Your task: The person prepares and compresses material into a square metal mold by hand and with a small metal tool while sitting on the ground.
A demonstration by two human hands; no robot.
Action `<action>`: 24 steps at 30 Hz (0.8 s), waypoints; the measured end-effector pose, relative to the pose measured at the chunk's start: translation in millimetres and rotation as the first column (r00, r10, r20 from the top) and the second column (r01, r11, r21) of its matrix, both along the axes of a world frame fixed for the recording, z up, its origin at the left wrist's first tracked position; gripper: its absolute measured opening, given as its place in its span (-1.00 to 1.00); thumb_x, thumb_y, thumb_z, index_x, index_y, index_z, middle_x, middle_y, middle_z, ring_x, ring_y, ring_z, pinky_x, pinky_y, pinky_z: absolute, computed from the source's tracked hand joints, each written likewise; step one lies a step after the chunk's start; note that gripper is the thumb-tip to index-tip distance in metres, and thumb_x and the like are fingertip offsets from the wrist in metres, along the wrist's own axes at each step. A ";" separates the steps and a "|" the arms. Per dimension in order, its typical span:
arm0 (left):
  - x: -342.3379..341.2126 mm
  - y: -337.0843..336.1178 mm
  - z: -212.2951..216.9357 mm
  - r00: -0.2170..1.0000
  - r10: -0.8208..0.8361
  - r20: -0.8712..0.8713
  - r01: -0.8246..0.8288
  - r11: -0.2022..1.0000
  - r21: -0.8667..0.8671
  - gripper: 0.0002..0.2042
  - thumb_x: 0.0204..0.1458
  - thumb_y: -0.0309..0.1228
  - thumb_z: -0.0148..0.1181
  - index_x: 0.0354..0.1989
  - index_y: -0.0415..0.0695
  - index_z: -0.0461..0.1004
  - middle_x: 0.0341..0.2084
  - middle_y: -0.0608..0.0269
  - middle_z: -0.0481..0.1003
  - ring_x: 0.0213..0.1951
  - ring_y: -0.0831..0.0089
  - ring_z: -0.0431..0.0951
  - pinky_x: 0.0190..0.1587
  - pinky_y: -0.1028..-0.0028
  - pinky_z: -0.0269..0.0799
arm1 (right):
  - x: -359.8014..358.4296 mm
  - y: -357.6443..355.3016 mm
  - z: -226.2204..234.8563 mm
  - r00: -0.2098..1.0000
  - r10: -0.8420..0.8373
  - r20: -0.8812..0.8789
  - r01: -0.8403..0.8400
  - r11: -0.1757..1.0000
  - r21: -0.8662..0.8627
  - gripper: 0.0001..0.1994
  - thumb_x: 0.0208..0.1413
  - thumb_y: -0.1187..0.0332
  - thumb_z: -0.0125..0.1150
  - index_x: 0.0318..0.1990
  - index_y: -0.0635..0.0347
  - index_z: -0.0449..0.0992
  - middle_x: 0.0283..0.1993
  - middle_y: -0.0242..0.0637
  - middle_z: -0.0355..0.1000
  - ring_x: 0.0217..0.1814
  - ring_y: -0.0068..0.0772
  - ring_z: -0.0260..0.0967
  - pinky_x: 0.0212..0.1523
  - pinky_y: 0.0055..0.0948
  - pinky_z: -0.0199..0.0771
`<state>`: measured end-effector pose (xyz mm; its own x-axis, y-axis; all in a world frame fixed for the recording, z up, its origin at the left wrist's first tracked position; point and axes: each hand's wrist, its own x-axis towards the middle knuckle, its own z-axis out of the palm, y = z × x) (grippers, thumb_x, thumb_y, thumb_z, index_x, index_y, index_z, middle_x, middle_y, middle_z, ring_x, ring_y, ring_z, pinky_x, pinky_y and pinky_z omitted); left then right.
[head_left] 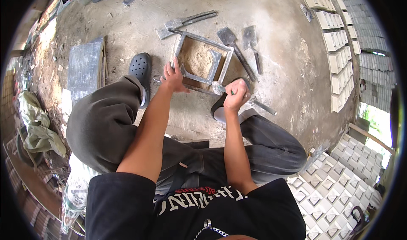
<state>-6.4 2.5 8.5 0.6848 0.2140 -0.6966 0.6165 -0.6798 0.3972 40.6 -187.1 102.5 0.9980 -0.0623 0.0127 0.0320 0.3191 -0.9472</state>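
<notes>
A square metal mould frame (231,55) lies on the floor between my feet, with pale sandy powder (197,58) inside. A metal piece with a curved edge (215,66) sits within the frame, beside the powder. My left hand (172,77) is at the frame's near left corner, fingers spread and thumb stretched out, holding nothing. My right hand (238,94) is a fist near the frame's near right corner, closed on a tool with a grey head (218,87); a bit of green shows at the fist. Its exact kind is unclear. A metal bar (265,107) extends rightward below this fist.
Beyond the frame lie a flat-bladed tool (186,22) and two small shovels (227,36) (250,37). A grey board (86,66) lies left. Rows of pale moulded blocks (339,61) line the right side; more patterned blocks (328,193) cover the lower right.
</notes>
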 end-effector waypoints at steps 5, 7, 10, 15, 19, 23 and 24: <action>0.3 -0.8 -4.0 1.000 0.002 0.025 -0.002 1.000 0.015 0.46 -0.51 -0.03 0.55 0.29 0.00 -0.74 0.32 -0.25 -0.43 0.36 -0.10 -0.40 0.22 -0.23 -0.14 | -15.1 2.6 -11.0 0.988 0.151 0.029 -0.152 0.988 0.031 -0.62 0.10 0.40 -0.04 -0.75 0.14 0.10 -0.73 -0.48 0.05 -0.72 -0.67 -0.06 -0.71 -0.57 -0.14; 4.5 -10.5 -1.1 0.999 -0.011 0.038 0.011 1.000 0.009 0.45 -0.50 -0.03 0.55 0.29 -0.01 -0.74 0.32 -0.25 -0.42 0.36 -0.10 -0.39 0.22 -0.23 -0.15 | -16.9 -7.3 -51.3 0.979 0.195 -0.058 -0.203 0.948 -0.244 -0.64 0.10 0.43 -0.04 -0.75 0.19 0.19 -0.76 -0.55 0.03 -0.72 -0.70 -0.05 -0.68 -0.56 -0.15; -6.7 3.5 -5.9 0.999 0.002 0.041 -0.003 1.000 0.019 0.46 -0.51 0.02 0.53 0.29 -0.02 -0.73 0.32 -0.23 -0.39 0.36 -0.09 -0.38 0.22 -0.24 -0.16 | -25.0 6.2 -25.9 0.948 0.310 -0.072 -0.318 0.928 -0.192 -0.60 0.14 0.42 -0.11 -0.76 0.17 0.04 -0.75 -0.45 0.04 -0.71 -0.61 -0.07 -0.66 -0.49 -0.10; -3.7 -22.6 26.4 0.990 0.067 0.120 -0.083 0.987 0.135 0.43 -0.58 0.19 0.47 0.34 -0.04 -0.56 0.31 -0.22 -0.23 0.35 -0.09 -0.26 0.21 -0.25 -0.19 | -22.2 -0.7 -37.6 0.953 0.299 -0.056 -0.303 0.921 -0.243 -0.65 0.07 0.45 -0.06 -0.75 0.23 0.13 -0.74 -0.53 0.06 -0.69 -0.71 -0.04 -0.65 -0.51 -0.14; -13.2 -23.3 9.7 0.936 0.154 0.317 -0.228 0.951 0.210 0.36 -0.56 0.32 0.36 0.36 -0.08 -0.38 0.26 -0.23 -0.12 0.31 -0.11 -0.13 0.18 -0.25 -0.12 | -23.1 -2.3 -18.4 0.938 0.346 -0.024 -0.346 0.938 -0.014 -0.66 0.07 0.43 -0.05 -0.73 0.27 0.13 -0.73 -0.50 0.08 -0.68 -0.70 -0.03 -0.65 -0.52 -0.15; -20.7 -9.7 -5.0 0.904 0.035 0.426 -0.130 0.972 0.194 0.24 -0.42 0.32 0.27 0.37 -0.03 -0.33 0.32 0.01 -0.10 0.35 0.14 -0.10 0.26 -0.14 -0.16 | -29.8 -11.2 -37.6 0.960 0.272 -0.068 -0.280 0.915 -0.289 -0.63 0.08 0.41 -0.06 -0.75 0.23 0.07 -0.75 -0.51 0.02 -0.70 -0.69 -0.10 -0.65 -0.51 -0.18; -25.9 -11.0 1.4 0.921 -0.073 0.383 -0.060 0.944 0.325 0.29 -0.48 0.35 0.28 0.36 -0.12 -0.32 0.33 0.03 -0.12 0.35 0.19 -0.09 0.27 -0.07 -0.12 | -31.4 -12.5 -32.2 0.957 0.286 -0.046 -0.288 0.921 -0.262 -0.63 0.09 0.42 -0.09 -0.75 0.20 0.05 -0.74 -0.51 -0.02 -0.70 -0.67 -0.12 -0.64 -0.51 -0.18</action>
<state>-32.3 -8.5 9.9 0.8861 0.3765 -0.2705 0.4556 -0.8149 0.3583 9.2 -199.5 70.3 0.9727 0.2316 -0.0174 -0.0305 0.0534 -0.9981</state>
